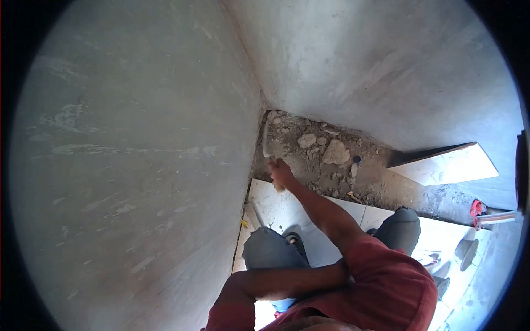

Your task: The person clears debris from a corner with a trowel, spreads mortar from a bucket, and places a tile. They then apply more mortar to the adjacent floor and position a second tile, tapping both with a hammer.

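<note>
My right hand [281, 172] reaches down into the corner, closed around the handle of a hand tool. The butt of that light wooden handle [279, 187] sticks out below my fist. Ahead of the fist, a narrow pale, slightly curved strip [266, 138], which looks like the tool's blade, lies along the foot of the left wall. Loose dirt and rubble [298, 160] surround it. My left forearm [298, 282] crosses my lap, and its hand is hidden behind my right arm.
Stone chunks [335, 152] and a small blue-topped item [356, 159] lie in the dirt. A loose tile [450, 164] leans by the right wall. White floor tiles [326, 248] lie under my feet. Farther right are a red item [476, 211] and a grey round object [467, 254].
</note>
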Tool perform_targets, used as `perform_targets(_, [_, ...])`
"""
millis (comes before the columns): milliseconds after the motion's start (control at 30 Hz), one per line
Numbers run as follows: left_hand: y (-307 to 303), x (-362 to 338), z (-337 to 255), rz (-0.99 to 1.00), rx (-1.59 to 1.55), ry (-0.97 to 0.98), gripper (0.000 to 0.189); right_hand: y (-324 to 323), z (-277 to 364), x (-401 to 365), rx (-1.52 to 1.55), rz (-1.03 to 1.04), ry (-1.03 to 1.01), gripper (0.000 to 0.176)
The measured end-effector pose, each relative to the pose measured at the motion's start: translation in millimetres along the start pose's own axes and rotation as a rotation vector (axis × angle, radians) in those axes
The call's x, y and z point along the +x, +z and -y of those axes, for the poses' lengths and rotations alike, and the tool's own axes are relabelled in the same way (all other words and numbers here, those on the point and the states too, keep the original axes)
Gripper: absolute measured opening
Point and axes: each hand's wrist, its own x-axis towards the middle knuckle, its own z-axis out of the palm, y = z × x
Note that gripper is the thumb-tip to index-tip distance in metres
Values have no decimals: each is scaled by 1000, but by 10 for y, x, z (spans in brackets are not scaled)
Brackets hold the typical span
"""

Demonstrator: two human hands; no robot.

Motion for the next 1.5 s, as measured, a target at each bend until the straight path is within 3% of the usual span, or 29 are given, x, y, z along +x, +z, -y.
perform_targets(133, [-169,-96,-160,39,-14,-33,50,-157,-306,304,-109,-147,-119,31])
perform_targets(200, [-250,-137,-199,51,-14,-46,51,-333,-744,287,-392,-416,-352,31])
perform_targets(233, [-287,-171,-216,59,-14,-51,52,-338,-650,128,-388,-418,-362,31])
perform_targets(300, [-387,-240,-272,56,-32,-70,53,-399,-415,-259,-192,-94,4,41])
perform_targets(433, [-450,-252,-283,75,-28,-76,54,-138,-294,150,-91,36,-93,33])
perform_targets(500, [-380,-186,-253,97,-10,-56,54,-110,-317,363,97,2,168,33])
perform_targets(600, [-302,-143,-232,120,-1,-40,55,-330,-522,151,-91,-170,53,33])
perform_targets(700, [-298,-142,-224,137,14,-31,55,-236,-471,-164,19,-217,107,28])
perform_targets(800, [-300,-134,-205,140,14,-19,55,-40,-145,-51,-58,-45,48,37])
perform_targets(867, [-310,-115,-192,145,22,-18,55,-74,-47,212,1,19,97,31])
perform_targets(933, [-290,-97,-195,151,26,-5,55,-205,-104,363,3,-60,181,31])
perform_targets(1033, [-259,-81,-182,165,38,9,55,-452,-354,91,1,-116,59,32])
perform_targets(1167, [-222,-84,-162,186,52,22,55,-229,-430,-275,82,-226,62,34])
perform_targets(1300, [-257,-103,-146,187,61,27,55,-86,-181,80,-139,-67,-20,32])
perform_targets(1400, [-281,-108,-156,199,76,25,55,-180,-178,371,-90,-79,116,39])
perform_targets(1467, [-280,-123,-164,210,82,30,55,-441,-457,384,-252,-253,-94,33])
perform_targets(1500, [-283,-130,-166,218,87,29,55,-576,-430,228,-189,-258,-59,33])
